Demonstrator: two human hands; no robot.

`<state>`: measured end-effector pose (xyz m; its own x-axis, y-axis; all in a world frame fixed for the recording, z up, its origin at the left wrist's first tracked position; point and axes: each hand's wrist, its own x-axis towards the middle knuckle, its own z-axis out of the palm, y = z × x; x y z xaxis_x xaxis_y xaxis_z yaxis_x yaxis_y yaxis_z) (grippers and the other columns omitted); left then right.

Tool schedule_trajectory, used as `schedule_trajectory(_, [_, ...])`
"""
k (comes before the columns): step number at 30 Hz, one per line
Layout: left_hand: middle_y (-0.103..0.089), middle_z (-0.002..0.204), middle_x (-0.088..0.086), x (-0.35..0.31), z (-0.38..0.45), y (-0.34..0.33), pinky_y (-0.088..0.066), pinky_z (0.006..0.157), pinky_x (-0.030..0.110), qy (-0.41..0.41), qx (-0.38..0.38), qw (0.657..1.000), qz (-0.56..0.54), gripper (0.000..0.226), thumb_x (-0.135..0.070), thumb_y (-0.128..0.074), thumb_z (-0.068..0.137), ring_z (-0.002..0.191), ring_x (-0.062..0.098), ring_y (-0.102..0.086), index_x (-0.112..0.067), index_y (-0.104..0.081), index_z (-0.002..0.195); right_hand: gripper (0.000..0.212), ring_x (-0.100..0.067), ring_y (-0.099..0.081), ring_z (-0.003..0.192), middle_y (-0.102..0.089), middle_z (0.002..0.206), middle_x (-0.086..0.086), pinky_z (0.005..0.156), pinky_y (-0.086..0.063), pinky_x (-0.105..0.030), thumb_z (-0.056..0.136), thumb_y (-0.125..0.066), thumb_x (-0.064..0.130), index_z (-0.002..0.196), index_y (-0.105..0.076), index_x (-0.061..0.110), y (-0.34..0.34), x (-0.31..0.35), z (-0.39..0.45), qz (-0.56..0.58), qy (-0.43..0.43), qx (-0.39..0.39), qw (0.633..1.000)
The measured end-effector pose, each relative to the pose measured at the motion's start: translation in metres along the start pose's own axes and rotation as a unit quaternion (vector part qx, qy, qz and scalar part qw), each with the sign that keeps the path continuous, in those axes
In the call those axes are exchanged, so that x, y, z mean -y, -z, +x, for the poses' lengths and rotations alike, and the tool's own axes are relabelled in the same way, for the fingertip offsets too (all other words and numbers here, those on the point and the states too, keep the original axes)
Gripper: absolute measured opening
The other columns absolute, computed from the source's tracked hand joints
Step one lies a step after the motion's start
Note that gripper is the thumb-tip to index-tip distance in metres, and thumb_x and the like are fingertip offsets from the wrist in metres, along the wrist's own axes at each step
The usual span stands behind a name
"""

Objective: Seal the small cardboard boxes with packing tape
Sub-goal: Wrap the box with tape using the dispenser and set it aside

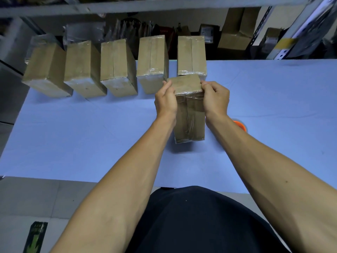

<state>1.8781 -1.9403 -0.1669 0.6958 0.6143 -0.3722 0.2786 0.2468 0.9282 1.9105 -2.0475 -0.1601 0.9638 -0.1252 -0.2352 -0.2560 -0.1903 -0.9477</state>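
Left hand and right hand both pinching top of upright box. Rub tape edges flat at corners (tape roll waiting nearby).

Table with a pale blue cover, butted against grey metal shelving with a slotted upright on the right. Shelf bay behind is dim, holding brown cartons and dark packets. Floor is grey tile; a green-and-black packet lies bottom left.
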Motion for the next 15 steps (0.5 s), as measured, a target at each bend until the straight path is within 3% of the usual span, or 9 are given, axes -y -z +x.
schedule_trajectory(3, [-0.036, 0.158, 0.001, -0.005, -0.002, 0.001, -0.032, 0.116, 0.025, -0.001, 0.014, 1.000, -0.007, 0.044, -0.008, -0.046, 0.097, 0.145, 0.012, -0.034, -0.007, -0.055, 0.140, 0.021, -0.011, -0.066, 0.088, -0.074, 0.081, 0.014, 0.089, -0.054, -0.036, 0.084, -0.058, 0.025, 0.075, -0.077, 0.030, 0.003, 0.001, 0.002, 0.022, -0.010, 0.027, 0.999])
schedule_trajectory(5, [-0.040, 0.156, 0.003, -0.008, -0.002, 0.001, -0.032, 0.118, 0.033, 0.009, 0.036, 0.999, -0.008, 0.044, -0.016, -0.045, 0.098, 0.143, 0.015, -0.037, -0.007, -0.055, 0.140, 0.020, -0.008, -0.066, 0.083, -0.074, 0.082, 0.013, 0.085, -0.055, -0.034, 0.088, -0.060, 0.026, 0.082, -0.079, 0.026, 0.006, 0.000, 0.003, 0.061, -0.021, 0.046, 0.997])
schedule_trajectory(7, [-0.057, 0.140, 0.007, -0.007, 0.004, 0.003, -0.039, 0.114, 0.043, 0.030, 0.047, 0.998, -0.003, 0.041, -0.029, -0.046, 0.098, 0.129, 0.019, -0.053, -0.007, -0.063, 0.128, 0.020, -0.003, -0.066, 0.086, -0.075, 0.093, 0.011, 0.084, -0.052, -0.028, 0.094, -0.060, 0.030, 0.101, -0.078, 0.023, 0.009, -0.003, 0.001, 0.089, -0.034, 0.104, 0.990])
schedule_trajectory(9, [-0.068, 0.118, 0.011, -0.014, 0.006, 0.005, -0.048, 0.105, 0.046, 0.046, 0.060, 0.997, 0.019, 0.034, -0.029, -0.043, 0.104, 0.111, 0.024, -0.063, -0.005, -0.066, 0.115, 0.045, -0.006, -0.064, 0.110, -0.070, 0.121, 0.008, 0.096, -0.050, -0.029, 0.091, -0.063, 0.034, 0.136, -0.060, 0.027, 0.013, -0.011, 0.001, 0.052, -0.016, 0.181, 0.982])
schedule_trajectory(11, [-0.071, 0.106, 0.012, -0.020, 0.006, 0.010, -0.058, 0.087, 0.035, 0.060, 0.082, 0.994, 0.039, 0.035, -0.029, -0.042, 0.106, 0.098, 0.025, -0.069, -0.003, -0.064, 0.114, 0.073, -0.010, -0.060, 0.120, -0.062, 0.134, 0.006, 0.102, -0.049, -0.034, 0.083, -0.067, 0.034, 0.151, -0.040, 0.030, 0.016, -0.020, -0.001, -0.004, 0.003, 0.224, 0.974])
schedule_trajectory(13, [-0.073, 0.096, 0.006, -0.018, 0.003, 0.016, -0.058, 0.073, 0.027, 0.077, 0.121, 0.988, 0.054, 0.037, -0.038, -0.042, 0.106, 0.086, 0.018, -0.071, -0.008, -0.065, 0.110, 0.070, -0.009, -0.059, 0.121, -0.062, 0.134, 0.008, 0.103, -0.050, -0.039, 0.079, -0.066, 0.044, 0.145, -0.047, 0.034, 0.017, -0.027, -0.001, -0.058, 0.015, 0.214, 0.975])
schedule_trajectory(15, [-0.074, 0.102, 0.006, -0.006, -0.004, 0.023, -0.057, 0.085, 0.035, 0.064, 0.155, 0.982, 0.088, 0.035, -0.040, -0.050, 0.102, 0.091, 0.016, -0.071, -0.011, -0.067, 0.112, 0.040, -0.008, -0.064, 0.108, -0.070, 0.116, 0.013, 0.097, -0.053, -0.041, 0.083, -0.064, 0.045, 0.122, -0.063, 0.035, 0.017, -0.036, -0.004, -0.083, 0.008, 0.186, 0.979])
